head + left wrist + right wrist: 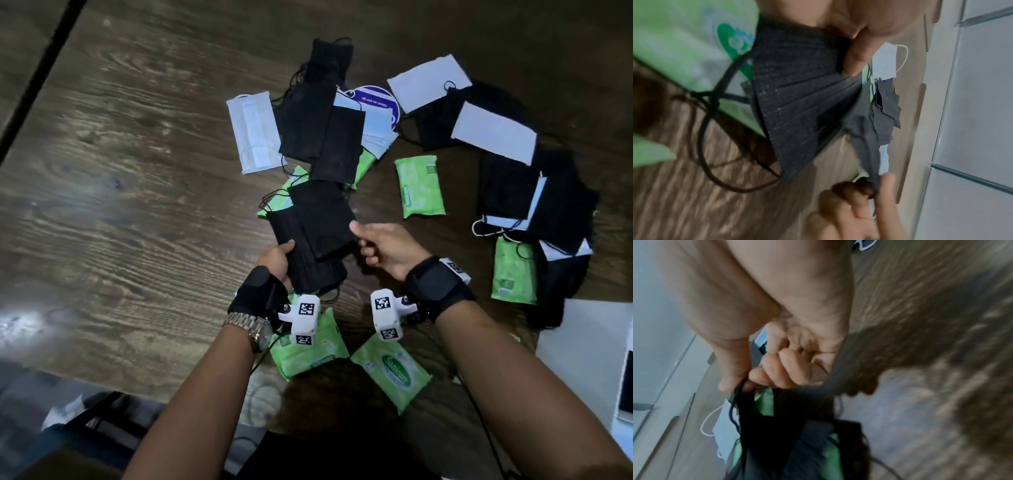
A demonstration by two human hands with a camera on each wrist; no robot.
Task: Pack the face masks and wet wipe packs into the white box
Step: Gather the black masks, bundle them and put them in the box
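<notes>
My left hand (pixel 275 260) grips a stack of black face masks (pixel 313 236), thumb on top and fingers (pixel 856 53) curled round its near left edge, ear loops dangling below. My right hand (pixel 387 248) pinches the far corner of the top mask, thumb against forefinger, the other fingers (pixel 797 369) tucked into my palm. The stack sits just above the wooden desk (pixel 120 171), over a green wet wipe pack (pixel 277 202). More wipe packs lie around: one alone past my right hand (pixel 421 186), two beneath my wrists (pixel 308 349) (pixel 392 371), another at the right (pixel 513 274). Loose black and white masks fan out beyond, a white one at the far left (pixel 255 132). A white surface shows at the lower right edge (pixel 582 342); whether it's the box, I can't tell, so nothing shows as packed.
</notes>
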